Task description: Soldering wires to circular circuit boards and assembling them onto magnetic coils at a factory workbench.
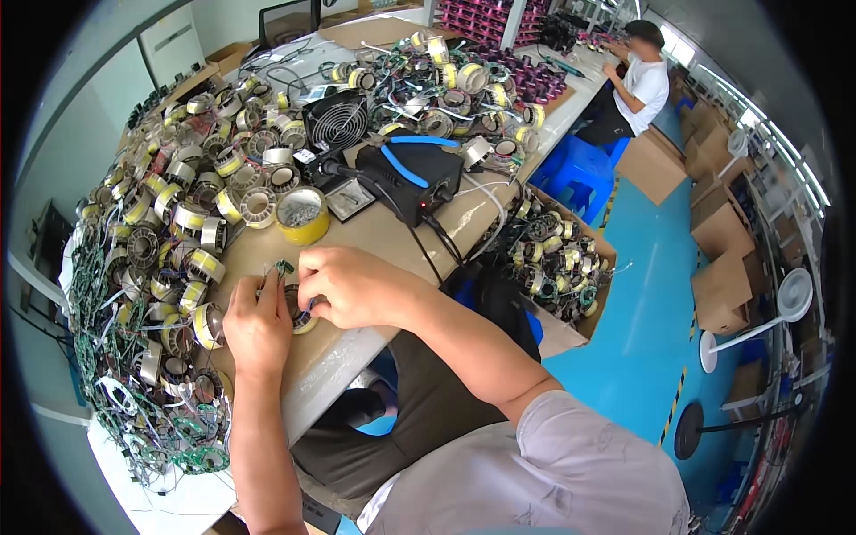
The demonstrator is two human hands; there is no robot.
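Note:
My left hand point(259, 323) is closed at the near edge of the table, its fingertips on a small green circuit board point(283, 267) with thin wires. Just right of it, my right hand point(349, 287) has its fingers curled and pinched together; what they hold is hidden. Between and below my hands is a ring-shaped motor stator point(306, 323) with a yellow band, partly covered by my fingers. Beyond my hands stands a yellow-sided round tub point(305, 226) with small grey metal bits in it.
Many wound stators point(214, 236) heap up on the left, with green boards point(98, 312) and wires. A black fan point(337, 120), a black box point(410, 178) and blue-handled pliers point(406, 162) lie beyond. A carton point(571, 334) of stators stands right. Another person point(644, 80) sits far right.

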